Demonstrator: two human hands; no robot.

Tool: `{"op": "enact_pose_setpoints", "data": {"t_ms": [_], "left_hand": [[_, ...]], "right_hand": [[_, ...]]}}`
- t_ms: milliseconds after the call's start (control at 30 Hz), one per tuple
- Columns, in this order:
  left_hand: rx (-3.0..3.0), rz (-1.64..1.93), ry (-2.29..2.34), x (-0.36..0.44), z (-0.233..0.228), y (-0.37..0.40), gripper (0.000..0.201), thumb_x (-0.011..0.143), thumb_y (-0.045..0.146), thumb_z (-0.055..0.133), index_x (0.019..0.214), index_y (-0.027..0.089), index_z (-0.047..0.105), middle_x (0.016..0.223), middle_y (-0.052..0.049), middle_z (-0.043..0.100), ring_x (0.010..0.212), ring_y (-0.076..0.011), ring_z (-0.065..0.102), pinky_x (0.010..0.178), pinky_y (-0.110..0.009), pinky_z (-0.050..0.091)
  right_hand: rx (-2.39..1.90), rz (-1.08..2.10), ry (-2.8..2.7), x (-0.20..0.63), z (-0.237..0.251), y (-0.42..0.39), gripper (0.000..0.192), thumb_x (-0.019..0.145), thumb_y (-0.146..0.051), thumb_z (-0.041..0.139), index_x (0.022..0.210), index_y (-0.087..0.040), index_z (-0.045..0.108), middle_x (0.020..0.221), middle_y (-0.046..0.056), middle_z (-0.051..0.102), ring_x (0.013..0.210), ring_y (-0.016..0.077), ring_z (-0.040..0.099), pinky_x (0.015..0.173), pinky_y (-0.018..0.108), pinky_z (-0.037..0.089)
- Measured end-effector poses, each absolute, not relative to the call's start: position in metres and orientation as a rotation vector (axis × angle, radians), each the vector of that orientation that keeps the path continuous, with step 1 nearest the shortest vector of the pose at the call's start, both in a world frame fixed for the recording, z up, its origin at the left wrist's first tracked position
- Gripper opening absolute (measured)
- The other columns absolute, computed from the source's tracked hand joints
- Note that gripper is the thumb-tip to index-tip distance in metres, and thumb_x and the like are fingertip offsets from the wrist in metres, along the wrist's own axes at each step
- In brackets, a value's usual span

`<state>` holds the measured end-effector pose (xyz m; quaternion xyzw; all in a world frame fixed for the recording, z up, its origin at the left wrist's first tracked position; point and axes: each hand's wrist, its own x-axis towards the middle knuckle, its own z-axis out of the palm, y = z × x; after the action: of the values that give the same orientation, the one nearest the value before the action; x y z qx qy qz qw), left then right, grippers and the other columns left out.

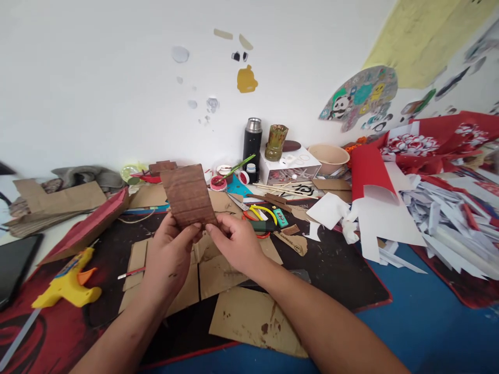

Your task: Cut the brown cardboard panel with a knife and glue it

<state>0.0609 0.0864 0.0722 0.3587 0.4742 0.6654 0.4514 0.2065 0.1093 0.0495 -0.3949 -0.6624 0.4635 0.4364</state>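
Observation:
A brown-painted piece of cardboard point(189, 195) is held up over the desk, its face ridged and slightly tilted. My left hand point(171, 246) grips its lower left edge, thumb in front. At the lower right corner, my right hand point(234, 241) pinches the same piece between thumb and fingers. Underneath lie flat sheets of plain cardboard point(218, 275), partly hidden by my hands. A paint-stained cardboard sheet point(253, 319) rests nearer to me. The end of a thin brush point(131, 273) pokes out left of my left wrist.
A yellow glue gun point(70, 285) lies at the left beside a red-painted cardboard strip point(89, 223). Yellow-handled pliers point(267, 210), a black flask point(252, 139), a white box point(290, 163) and a bowl point(329, 158) sit farther back. Paper strips point(456, 223) pile up at the right.

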Motion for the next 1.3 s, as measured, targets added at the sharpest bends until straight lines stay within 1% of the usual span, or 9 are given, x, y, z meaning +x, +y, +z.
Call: {"op": "enact_pose_setpoints", "data": {"t_ms": [200, 300, 367, 533, 600, 800, 933, 1133, 1300], "left_hand": [[0.893, 1.649, 1.157, 0.0609, 0.0721, 0.0863, 0.033, 0.069, 0.026, 0.088, 0.099, 0.025, 0.073, 0.095, -0.001, 0.076, 0.084, -0.0176, 0.067, 0.074, -0.030, 0.052], [0.918, 1.633, 1.147, 0.0602, 0.0724, 0.0858, 0.031, 0.073, 0.027, 0.089, 0.098, 0.024, 0.072, 0.091, -0.001, 0.074, 0.078, -0.0158, 0.063, 0.069, -0.029, 0.048], [0.937, 1.623, 1.136, 0.0597, 0.0726, 0.0856, 0.030, 0.074, 0.030, 0.090, 0.098, 0.024, 0.072, 0.090, -0.001, 0.073, 0.075, -0.0148, 0.060, 0.066, -0.029, 0.046], [0.958, 1.614, 1.136, 0.0581, 0.0709, 0.0864, 0.031, 0.074, 0.031, 0.091, 0.097, 0.023, 0.072, 0.081, 0.001, 0.068, 0.074, -0.0156, 0.060, 0.065, -0.028, 0.045], [0.956, 1.612, 1.144, 0.0574, 0.0696, 0.0867, 0.031, 0.074, 0.030, 0.091, 0.097, 0.023, 0.072, 0.079, 0.001, 0.067, 0.073, -0.0156, 0.059, 0.064, -0.028, 0.044], [0.968, 1.608, 1.142, 0.0562, 0.0695, 0.0858, 0.031, 0.074, 0.030, 0.092, 0.098, 0.025, 0.073, 0.090, 0.000, 0.072, 0.075, -0.0147, 0.059, 0.066, -0.029, 0.045], [0.989, 1.598, 1.127, 0.0565, 0.0726, 0.0850, 0.031, 0.074, 0.034, 0.094, 0.095, 0.024, 0.074, 0.089, -0.001, 0.071, 0.075, -0.0154, 0.057, 0.065, -0.030, 0.046], [0.992, 1.601, 1.110, 0.0561, 0.0712, 0.0841, 0.028, 0.078, 0.038, 0.094, 0.094, 0.025, 0.075, 0.089, -0.001, 0.070, 0.078, -0.0161, 0.056, 0.068, -0.030, 0.047], [1.000, 1.610, 1.091, 0.0562, 0.0690, 0.0857, 0.029, 0.077, 0.038, 0.096, 0.095, 0.026, 0.076, 0.088, 0.000, 0.070, 0.076, -0.0160, 0.056, 0.066, -0.030, 0.047]], "right_hand": [[-1.041, 1.098, -1.691, 0.2069, 0.0531, 0.1085, 0.029, 0.102, -0.042, 0.068, 0.080, -0.025, 0.059, 0.061, -0.008, 0.047, 0.057, 0.0133, 0.041, 0.057, 0.031, 0.027], [-1.026, 1.167, -1.641, 0.2066, 0.0529, 0.1091, 0.023, 0.103, -0.041, 0.067, 0.087, -0.025, 0.066, 0.062, -0.008, 0.049, 0.057, 0.0136, 0.042, 0.056, 0.031, 0.028], [-1.004, 1.212, -1.605, 0.2061, 0.0513, 0.1099, 0.020, 0.104, -0.040, 0.067, 0.094, -0.024, 0.071, 0.065, -0.006, 0.054, 0.059, 0.0142, 0.045, 0.057, 0.030, 0.032], [-0.972, 1.231, -1.600, 0.2049, 0.0456, 0.1116, 0.019, 0.106, -0.039, 0.068, 0.101, -0.023, 0.077, 0.073, -0.003, 0.065, 0.066, 0.0156, 0.054, 0.061, 0.028, 0.040], [-0.973, 1.228, -1.612, 0.2049, 0.0444, 0.1114, 0.019, 0.106, -0.039, 0.068, 0.102, -0.023, 0.077, 0.074, -0.003, 0.066, 0.066, 0.0157, 0.054, 0.061, 0.028, 0.040], [-1.005, 1.218, -1.610, 0.2051, 0.0450, 0.1106, 0.019, 0.105, -0.039, 0.070, 0.101, -0.023, 0.078, 0.073, -0.003, 0.065, 0.066, 0.0154, 0.053, 0.061, 0.028, 0.039], [-1.002, 1.242, -1.582, 0.2053, 0.0468, 0.1115, 0.021, 0.107, -0.040, 0.068, 0.102, -0.022, 0.077, 0.075, -0.002, 0.066, 0.067, 0.0156, 0.054, 0.061, 0.028, 0.039], [-0.992, 1.230, -1.590, 0.2077, 0.0515, 0.1107, 0.019, 0.105, -0.038, 0.068, 0.096, -0.023, 0.075, 0.074, -0.003, 0.065, 0.066, 0.0153, 0.053, 0.063, 0.029, 0.039], [-1.006, 1.258, -1.598, 0.2068, 0.0512, 0.1115, 0.019, 0.107, -0.037, 0.067, 0.100, -0.023, 0.077, 0.075, -0.002, 0.066, 0.070, 0.0167, 0.056, 0.064, 0.029, 0.041]]}}
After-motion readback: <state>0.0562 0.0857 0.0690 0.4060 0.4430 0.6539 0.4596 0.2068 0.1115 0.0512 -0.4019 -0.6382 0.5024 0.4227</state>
